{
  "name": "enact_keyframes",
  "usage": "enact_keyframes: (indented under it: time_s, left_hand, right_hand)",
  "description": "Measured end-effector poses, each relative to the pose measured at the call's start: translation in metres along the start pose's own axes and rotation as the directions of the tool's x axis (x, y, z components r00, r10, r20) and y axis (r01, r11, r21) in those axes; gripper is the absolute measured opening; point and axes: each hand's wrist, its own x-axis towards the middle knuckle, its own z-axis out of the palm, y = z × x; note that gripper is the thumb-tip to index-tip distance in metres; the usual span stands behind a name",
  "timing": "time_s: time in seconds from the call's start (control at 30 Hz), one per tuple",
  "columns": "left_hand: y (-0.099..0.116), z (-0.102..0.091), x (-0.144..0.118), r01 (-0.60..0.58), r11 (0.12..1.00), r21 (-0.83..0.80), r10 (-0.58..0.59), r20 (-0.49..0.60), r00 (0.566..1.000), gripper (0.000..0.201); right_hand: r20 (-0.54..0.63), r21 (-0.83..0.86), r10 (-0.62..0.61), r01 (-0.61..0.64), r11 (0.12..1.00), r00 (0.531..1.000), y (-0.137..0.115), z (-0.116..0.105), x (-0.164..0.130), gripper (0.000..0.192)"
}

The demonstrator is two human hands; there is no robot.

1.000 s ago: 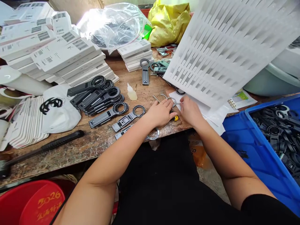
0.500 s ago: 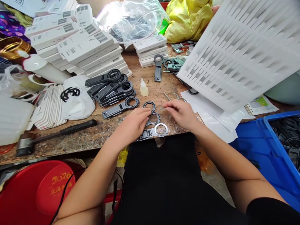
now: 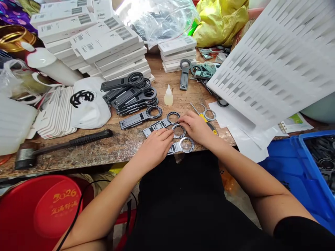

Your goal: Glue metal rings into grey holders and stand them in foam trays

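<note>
Three grey ring brackets lie in a column at the table's front edge: an upper ring bracket (image 3: 157,126), a middle ring bracket (image 3: 179,131) and a lower ring bracket (image 3: 186,144). My left hand (image 3: 158,144) is closed over the body of the middle one, its fingers bent and together. At that bracket's ring, the fingertips of my right hand (image 3: 195,128) are pinched together; what they hold is hidden. Right of them lie loose silver rings (image 3: 209,114) and a yellow-and-black tool (image 3: 209,126), partly covered by my right hand. A small dropper bottle (image 3: 169,96) stands behind the brackets.
More grey brackets (image 3: 133,92) are piled to the left, near a hammer (image 3: 65,146). White boxes (image 3: 112,45) are stacked behind. A slotted white sheet (image 3: 274,62) leans at the right, above a blue crate (image 3: 285,150). A red stool (image 3: 54,209) is below left.
My right hand has moved in to the middle bracket's ring, closer to my left hand. My left hand has shifted slightly, showing more of the upper bracket. The whole view has shifted a little.
</note>
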Motion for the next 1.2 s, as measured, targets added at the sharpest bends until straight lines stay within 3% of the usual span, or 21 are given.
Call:
enact_keyframes:
  time_s: [0.1, 0.23, 0.37, 0.47, 0.57, 0.7, 0.8, 0.97, 1.1, 1.2]
  left_hand:
    - [0.003, -0.001, 0.000, 0.014, 1.000, 0.020, -0.014, 0.017, 1.000, 0.036]
    - [0.005, -0.003, 0.002, 0.015, 0.999, 0.042, -0.017, 0.061, 0.998, 0.039]
    - [0.005, -0.006, 0.005, 0.013, 0.999, 0.051, -0.018, 0.103, 0.995, 0.038]
    - [0.004, -0.011, 0.011, 0.016, 1.000, -0.004, -0.015, 0.107, 0.994, 0.035]
    - [0.005, -0.018, 0.021, 0.020, 0.994, -0.108, -0.010, 0.089, 0.996, 0.032]
    - [0.015, -0.020, 0.053, 0.030, 0.978, -0.208, -0.010, 0.093, 0.996, 0.031]
    - [0.029, -0.012, 0.088, 0.018, 0.975, -0.223, 0.012, 0.133, 0.991, 0.034]
    - [0.056, 0.014, 0.134, -0.125, 0.974, -0.191, 0.176, 0.277, 0.945, 0.057]
    - [0.064, 0.024, 0.141, -0.123, 0.989, -0.085, 0.145, 0.356, 0.923, 0.058]
    - [0.068, 0.025, 0.141, -0.114, 0.994, -0.004, 0.107, 0.373, 0.922, 0.055]
  right_hand:
    - [-0.034, -0.111, -0.006, 0.002, 0.994, 0.999, 0.000, -0.004, -0.022, 0.025]
    - [0.067, -0.261, -0.113, 0.126, 0.957, 0.991, -0.009, -0.004, -0.052, 0.036]
    - [0.110, -0.284, -0.094, 0.122, 0.951, 0.990, -0.008, -0.010, -0.057, 0.043]
    - [-0.030, -0.210, 0.016, -0.022, 0.977, 0.999, 0.014, -0.033, -0.052, 0.040]
    - [-0.174, -0.191, 0.130, -0.163, 0.968, 0.976, 0.048, -0.062, -0.048, 0.033]
    - [-0.145, -0.182, 0.160, -0.185, 0.966, 0.977, 0.081, -0.077, -0.050, 0.030]
    - [-0.116, -0.216, 0.194, -0.215, 0.952, 0.974, 0.087, -0.072, -0.054, 0.027]
    - [-0.175, -0.281, 0.160, -0.205, 0.938, 0.972, 0.080, -0.066, -0.063, 0.023]
    - [-0.201, -0.344, 0.143, -0.206, 0.916, 0.969, 0.080, -0.071, -0.077, 0.022]
    - [-0.194, -0.301, 0.124, -0.180, 0.936, 0.973, 0.083, -0.077, -0.090, 0.021]
